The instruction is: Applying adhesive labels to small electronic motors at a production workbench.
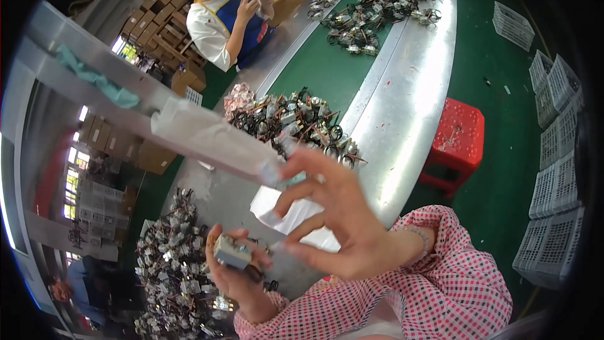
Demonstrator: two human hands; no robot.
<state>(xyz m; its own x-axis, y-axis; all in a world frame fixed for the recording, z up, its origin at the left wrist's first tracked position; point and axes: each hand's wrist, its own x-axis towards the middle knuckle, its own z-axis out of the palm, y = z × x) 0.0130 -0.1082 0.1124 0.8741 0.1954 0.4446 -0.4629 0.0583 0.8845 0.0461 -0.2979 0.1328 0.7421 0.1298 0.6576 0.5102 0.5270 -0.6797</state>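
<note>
Cradling a metal part [231, 253], left hand [236, 271]; right hand [343, 223] spread.

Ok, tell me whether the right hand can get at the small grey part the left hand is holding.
Probably yes. The right hand hovers open just beside the small grey part in the left hand, with nothing between them.

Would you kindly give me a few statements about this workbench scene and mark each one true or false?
1. The left hand holds a small grey metal part. True.
2. The right hand rests flat on the table. False: it is raised, fingers spread, at a white plastic bag.
3. The stool beside the table is blue. False: it is red.
4. A co-worker in a blue apron is at the far end. True.
5. The sleeves are checked pink. True.
</note>
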